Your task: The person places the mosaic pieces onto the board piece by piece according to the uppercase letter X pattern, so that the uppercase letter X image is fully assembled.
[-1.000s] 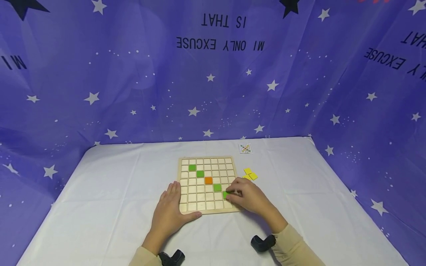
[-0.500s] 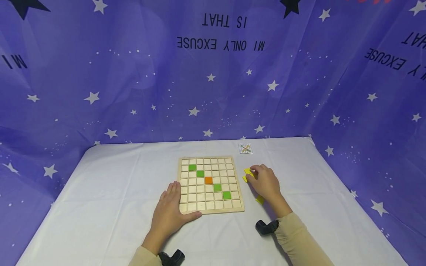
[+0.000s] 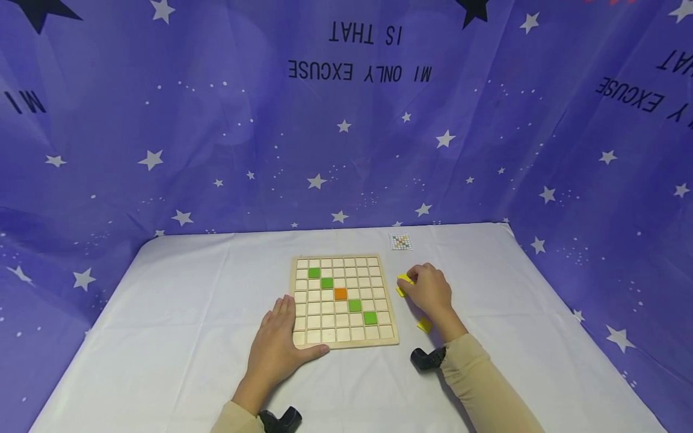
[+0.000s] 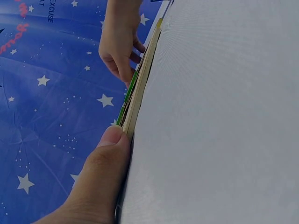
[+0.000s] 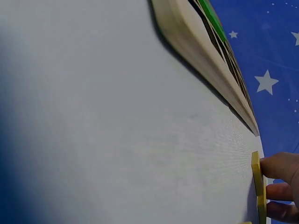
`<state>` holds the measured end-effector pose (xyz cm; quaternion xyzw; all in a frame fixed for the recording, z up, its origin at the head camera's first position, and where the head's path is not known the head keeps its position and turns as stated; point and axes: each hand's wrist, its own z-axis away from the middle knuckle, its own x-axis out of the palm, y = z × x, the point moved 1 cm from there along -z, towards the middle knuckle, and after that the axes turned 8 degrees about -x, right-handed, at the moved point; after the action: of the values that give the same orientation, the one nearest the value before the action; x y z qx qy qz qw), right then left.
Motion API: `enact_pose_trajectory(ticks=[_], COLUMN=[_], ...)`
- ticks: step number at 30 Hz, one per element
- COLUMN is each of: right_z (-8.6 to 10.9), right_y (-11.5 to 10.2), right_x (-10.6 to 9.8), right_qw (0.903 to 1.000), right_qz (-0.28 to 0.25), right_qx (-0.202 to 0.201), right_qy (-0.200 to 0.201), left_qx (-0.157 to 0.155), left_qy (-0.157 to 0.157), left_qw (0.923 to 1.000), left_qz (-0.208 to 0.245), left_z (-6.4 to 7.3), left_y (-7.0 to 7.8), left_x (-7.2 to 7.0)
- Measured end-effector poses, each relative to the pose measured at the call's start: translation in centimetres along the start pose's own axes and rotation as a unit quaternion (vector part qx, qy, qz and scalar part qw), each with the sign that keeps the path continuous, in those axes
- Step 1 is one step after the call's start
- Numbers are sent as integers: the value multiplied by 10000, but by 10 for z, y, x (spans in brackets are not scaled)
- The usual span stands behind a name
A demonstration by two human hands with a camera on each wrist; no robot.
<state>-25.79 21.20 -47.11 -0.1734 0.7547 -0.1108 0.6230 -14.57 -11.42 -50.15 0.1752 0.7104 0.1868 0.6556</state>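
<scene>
A wooden grid board (image 3: 328, 322) lies on the white cloth, with several green tiles (image 3: 354, 305) and one orange tile (image 3: 340, 294) in its cells. My left hand (image 3: 276, 346) rests along the board's left side, thumb at its front edge, as the left wrist view also shows. Just right of the board, my right hand (image 3: 432, 293) has curled fingers at the yellow tiles (image 3: 403, 278); thumb and fingertips seem to pinch one. In the right wrist view, two yellow tiles (image 5: 257, 173) appear edge-on against the fingers (image 5: 279, 191). The hand partly covers this cluster.
Another yellow tile (image 3: 424, 325) lies by the right wrist. A small printed pattern card (image 3: 401, 242) is at the back, beyond the board's right corner. A purple star-printed curtain (image 3: 325, 150) rises behind the table and along its sides.
My right hand has left the green tile at the board's lower right and moved right and away to the yellow tiles. A separate yellow tile now shows near the wrist. The left hand stays put.
</scene>
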Motion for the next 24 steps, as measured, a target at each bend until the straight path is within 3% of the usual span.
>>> enact_pose_trajectory(ticks=[7, 10, 17, 24], right_z=[-7, -9, -13, -20], right_y=[-4, -5, -9, -21], right_x=[-3, -4, -4, 0], right_qw=[9982, 9978, 9986, 9952], right_qz=[299, 351, 290, 441], right_qx=[-387, -376, -335, -850], right_qy=[-340, -412, -304, -210], left_qx=[-10, -14, -36, 8], left_qy=[-11, -18, -46, 64], left_qw=[10000, 10000, 10000, 10000], left_qz=[-5, -8, -5, 9], left_z=[0, 0, -1, 0], left_y=[0, 0, 1, 1], left_x=[0, 0, -1, -1])
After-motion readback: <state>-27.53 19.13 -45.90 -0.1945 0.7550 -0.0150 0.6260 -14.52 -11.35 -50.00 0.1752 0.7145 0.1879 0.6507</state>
